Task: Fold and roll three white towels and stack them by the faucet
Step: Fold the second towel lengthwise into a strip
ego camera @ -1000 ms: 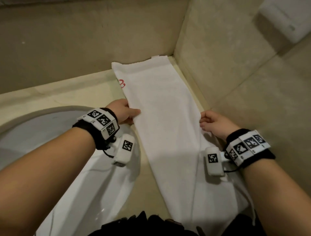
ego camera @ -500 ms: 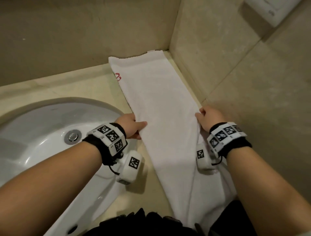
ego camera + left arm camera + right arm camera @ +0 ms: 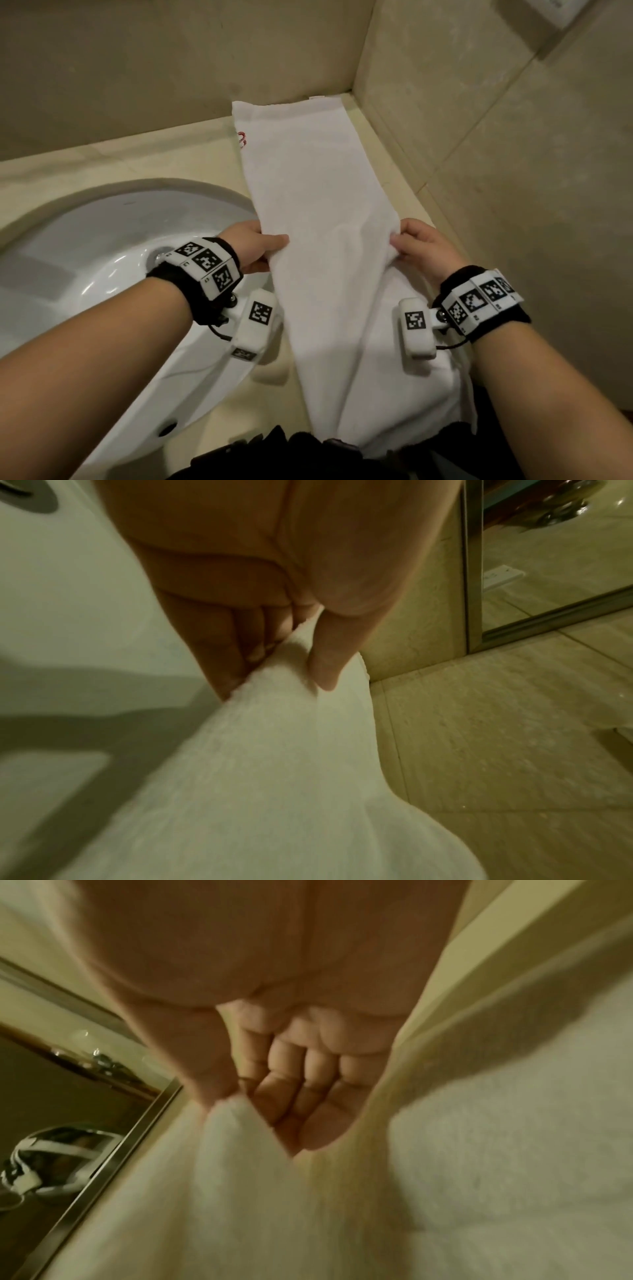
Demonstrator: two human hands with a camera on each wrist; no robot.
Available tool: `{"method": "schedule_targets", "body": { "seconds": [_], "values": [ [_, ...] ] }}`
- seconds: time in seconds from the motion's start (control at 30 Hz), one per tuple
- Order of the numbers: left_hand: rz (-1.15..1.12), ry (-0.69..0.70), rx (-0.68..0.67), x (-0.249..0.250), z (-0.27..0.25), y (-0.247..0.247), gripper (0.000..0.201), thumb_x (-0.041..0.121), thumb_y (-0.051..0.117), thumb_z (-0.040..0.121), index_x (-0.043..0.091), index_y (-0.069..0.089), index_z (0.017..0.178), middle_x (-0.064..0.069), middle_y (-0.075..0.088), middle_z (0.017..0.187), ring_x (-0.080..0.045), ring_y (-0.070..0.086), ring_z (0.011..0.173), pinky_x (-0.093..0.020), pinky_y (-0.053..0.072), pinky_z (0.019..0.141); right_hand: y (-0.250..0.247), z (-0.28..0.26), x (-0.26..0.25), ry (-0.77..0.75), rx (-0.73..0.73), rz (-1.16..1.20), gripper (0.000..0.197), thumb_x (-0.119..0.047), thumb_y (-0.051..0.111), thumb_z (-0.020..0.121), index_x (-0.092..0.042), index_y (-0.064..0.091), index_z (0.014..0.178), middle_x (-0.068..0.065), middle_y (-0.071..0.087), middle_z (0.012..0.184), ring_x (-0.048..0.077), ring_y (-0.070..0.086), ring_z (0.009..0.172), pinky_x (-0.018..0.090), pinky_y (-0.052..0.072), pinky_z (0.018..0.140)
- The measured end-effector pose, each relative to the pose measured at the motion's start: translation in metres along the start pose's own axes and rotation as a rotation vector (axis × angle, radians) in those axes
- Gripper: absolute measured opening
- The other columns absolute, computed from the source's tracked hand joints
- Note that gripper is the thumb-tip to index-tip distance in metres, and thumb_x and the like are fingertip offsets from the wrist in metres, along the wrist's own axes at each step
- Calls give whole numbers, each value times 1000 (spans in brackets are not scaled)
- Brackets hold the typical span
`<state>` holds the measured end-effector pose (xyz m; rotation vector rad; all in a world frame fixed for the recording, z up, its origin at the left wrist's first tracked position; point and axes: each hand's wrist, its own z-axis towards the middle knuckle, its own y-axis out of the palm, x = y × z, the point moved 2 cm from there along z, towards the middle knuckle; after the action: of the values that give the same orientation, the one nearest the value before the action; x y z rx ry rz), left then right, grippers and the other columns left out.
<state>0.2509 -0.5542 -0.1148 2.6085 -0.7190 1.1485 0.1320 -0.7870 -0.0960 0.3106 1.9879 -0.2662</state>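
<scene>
- The towel (image 3: 318, 219) is pinched at both long edges by the left hand (image 3: 255, 245) and right hand (image 3: 423, 248), each grip closed on cloth
- The fold could be skewed if one edge is lifted ahead (the far end lies loose at upper centre)
- The lower end, draped off the bench (image 3: 164, 152), could slide toward the sink (image 3: 85, 260) at lower left

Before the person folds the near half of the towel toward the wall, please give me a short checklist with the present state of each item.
1. Left hand pinches the towel's left edge: ok.
2. Right hand pinches the right edge: ok.
3. Far end lies flat on the counter: ok.
4. Both grips level across the strip: ok.
5. Near end free of the counter edge: cannot tell.
6. Towel clear of the sink: ok.
</scene>
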Motion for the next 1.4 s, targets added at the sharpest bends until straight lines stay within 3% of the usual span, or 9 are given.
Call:
{"method": "schedule_targets", "body": {
  "seconds": [0.17, 0.33, 0.43, 0.57, 0.73, 0.9, 1.0, 1.13, 1.4],
  "values": [
    [31, -18, -27, -11, -15, 8, 19, 12, 61, 85, 8, 58, 103, -6, 66, 88, -17, 64, 74, -20, 57, 55, -29, -16, 10, 100, 256, -778, 32, -28, 51, 88, -16, 45, 59, 2, 52, 59, 21, 48, 62, 29, 33, 58],
    [58, -43, -64, -25, -33, 17, 11, 12, 63, 83, 9, 60, 93, -8, 66, 88, -17, 63, 72, -20, 57, 54, -23, -41, 30, 89, 115, -118, 23, 1, 45, 87, -14, 60, 80, 0, 60, 70, 14, 55, 65, 19, 47, 60],
    [65, -67, -83, -39, -44, 21, 8, 10, 63, 83, 8, 60, 91, -8, 65, 83, -17, 63, 69, -22, 58, 57, -20, -48, 35, 42, -89, -139, 44, 19, 38, 78, -11, 60, 101, -1, 66, 89, 7, 64, 78, 13, 51, 66],
    [59, -88, -84, -53, -56, 26, 7, 8, 62, 83, 5, 59, 88, -8, 61, 76, -18, 62, 68, -25, 59, 61, -15, -55, 33, -120, -103, -315, 23, -1, 58, 84, -23, 62, 91, -4, 65, 90, 5, 63, 80, 16, 49, 74],
    [75, -97, -50, -58, -66, 32, 14, 8, 63, 83, 6, 51, 75, -8, 54, 67, -19, 60, 63, -26, 58, 61, -31, -61, 34, -163, 295, -414, 19, -29, 54, 87, -22, 54, 70, -11, 56, 60, 10, 53, 61, 27, 40, 58],
    [58, -122, -52, -66, -74, 34, 27, 6, 65, 81, 8, 46, 62, -8, 53, 56, -22, 59, 59, -25, 59, 55, -40, -79, 45, -46, 390, -521, 41, -46, 38, 92, -12, 60, 88, -1, 61, 86, 17, 54, 81, 28, 40, 73],
    [53, -139, -72, -74, -81, 38, 27, 4, 65, 80, 8, 47, 60, -7, 55, 49, -21, 59, 58, -24, 57, 50, -42, -94, 59, -23, 155, -132, 13, -20, 50, 86, -25, 62, 89, -11, 67, 89, 8, 60, 87, 22, 46, 77],
    [101, -160, -91, -81, -92, 47, 23, 4, 65, 80, 7, 51, 63, -9, 59, 57, -21, 60, 60, -22, 56, 48, -48, -102, 62, -71, -8, -301, 48, 18, 38, 73, -21, 56, 96, -1, 63, 105, 18, 56, 107, 38, 42, 97],
    [135, -143, -127, -86, -112, 69, 13, -3, 58, 83, 6, 53, 76, -10, 55, 67, -20, 56, 62, -26, 56, 53, -50, -109, 50, -169, 263, -584, 14, -32, 52, 88, -23, 55, 78, 3, 61, 78, 18, 55, 73, 32, 43, 73]
  ]
}}
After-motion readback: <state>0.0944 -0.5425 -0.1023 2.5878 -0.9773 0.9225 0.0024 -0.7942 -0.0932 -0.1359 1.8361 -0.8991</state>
